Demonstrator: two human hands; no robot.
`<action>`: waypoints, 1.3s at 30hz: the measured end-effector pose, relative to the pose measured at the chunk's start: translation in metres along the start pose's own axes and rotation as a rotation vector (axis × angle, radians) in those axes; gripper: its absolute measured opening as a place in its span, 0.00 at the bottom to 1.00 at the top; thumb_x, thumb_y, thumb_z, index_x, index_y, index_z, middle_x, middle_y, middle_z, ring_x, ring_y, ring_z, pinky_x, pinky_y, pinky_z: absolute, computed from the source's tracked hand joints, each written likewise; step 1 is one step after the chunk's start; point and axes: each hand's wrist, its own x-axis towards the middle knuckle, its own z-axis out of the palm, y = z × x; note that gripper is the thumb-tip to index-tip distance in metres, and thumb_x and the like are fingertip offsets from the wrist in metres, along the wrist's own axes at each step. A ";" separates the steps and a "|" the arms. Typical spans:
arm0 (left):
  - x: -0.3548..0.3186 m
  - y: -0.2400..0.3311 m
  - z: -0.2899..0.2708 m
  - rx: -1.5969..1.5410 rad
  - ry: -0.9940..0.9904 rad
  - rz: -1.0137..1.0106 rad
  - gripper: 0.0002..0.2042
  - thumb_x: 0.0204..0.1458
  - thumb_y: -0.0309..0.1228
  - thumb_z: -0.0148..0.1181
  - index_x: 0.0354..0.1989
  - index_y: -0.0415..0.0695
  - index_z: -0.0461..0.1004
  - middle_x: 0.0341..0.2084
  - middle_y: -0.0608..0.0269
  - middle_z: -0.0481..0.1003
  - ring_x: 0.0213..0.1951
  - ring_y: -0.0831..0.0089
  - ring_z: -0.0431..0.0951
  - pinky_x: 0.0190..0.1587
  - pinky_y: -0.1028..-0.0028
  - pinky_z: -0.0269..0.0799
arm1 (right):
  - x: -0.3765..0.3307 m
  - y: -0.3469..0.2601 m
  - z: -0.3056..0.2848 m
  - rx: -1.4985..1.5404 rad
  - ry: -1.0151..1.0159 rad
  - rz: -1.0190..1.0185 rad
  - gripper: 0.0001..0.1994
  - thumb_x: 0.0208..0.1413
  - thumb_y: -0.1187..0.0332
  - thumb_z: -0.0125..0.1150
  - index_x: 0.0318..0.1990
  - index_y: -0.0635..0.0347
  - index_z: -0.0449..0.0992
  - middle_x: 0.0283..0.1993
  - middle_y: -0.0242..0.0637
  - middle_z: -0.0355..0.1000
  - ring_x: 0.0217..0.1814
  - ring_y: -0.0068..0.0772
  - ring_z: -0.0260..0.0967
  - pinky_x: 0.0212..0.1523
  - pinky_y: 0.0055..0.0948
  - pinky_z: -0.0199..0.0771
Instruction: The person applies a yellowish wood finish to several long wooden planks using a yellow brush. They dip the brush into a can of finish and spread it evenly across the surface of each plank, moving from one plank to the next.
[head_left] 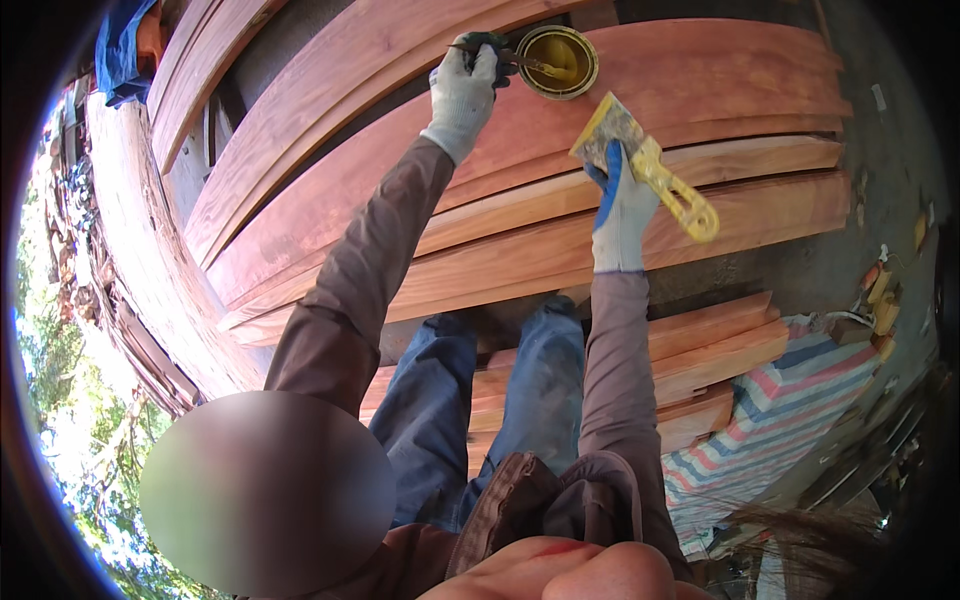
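Note:
My left hand (462, 102), in a white glove with a dark coated palm, is closed round the dark handle of a flat-bladed tool. The blade (540, 66) reaches over the rim into a round tin (560, 96) with yellow-brown stuff inside. The tin stands on a wide reddish wooden plank (700, 75). Nearer to me, my right hand (622, 222), in a white glove with blue coating, grips a putty knife (612, 130). Its wide blade is smeared with yellow and points up and left; the yellow handle with a hole sticks out to the right.
Several curved wooden planks (540, 235) lie side by side, with dark gaps between them. A pale log (140, 230) runs along the left. More boards (715, 345) lie near my legs, beside a striped sheet (800, 385). Blue cloth (125, 55) is at the far left.

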 end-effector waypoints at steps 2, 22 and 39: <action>-0.009 0.018 -0.005 0.071 -0.032 0.038 0.10 0.64 0.25 0.48 0.48 0.34 0.71 0.38 0.55 0.79 0.34 0.68 0.82 0.36 0.73 0.80 | 0.014 -0.002 0.019 -0.002 0.006 0.008 0.19 0.59 0.71 0.63 0.56 0.64 0.68 0.50 0.38 0.72 0.44 0.27 0.75 0.38 0.26 0.82; -0.043 0.053 0.019 0.632 -0.056 0.453 0.08 0.58 0.23 0.53 0.44 0.42 0.75 0.27 0.63 0.81 0.24 0.77 0.78 0.26 0.77 0.72 | 0.057 0.023 0.059 0.174 -0.011 0.155 0.19 0.59 0.71 0.61 0.57 0.60 0.69 0.50 0.34 0.73 0.46 0.25 0.73 0.39 0.26 0.79; -0.030 0.018 0.028 0.906 -0.183 0.667 0.13 0.52 0.26 0.57 0.47 0.46 0.74 0.39 0.56 0.79 0.35 0.54 0.79 0.37 0.65 0.76 | 0.079 0.058 0.049 0.398 -0.187 0.212 0.18 0.61 0.69 0.60 0.56 0.60 0.68 0.50 0.39 0.73 0.48 0.31 0.75 0.44 0.30 0.80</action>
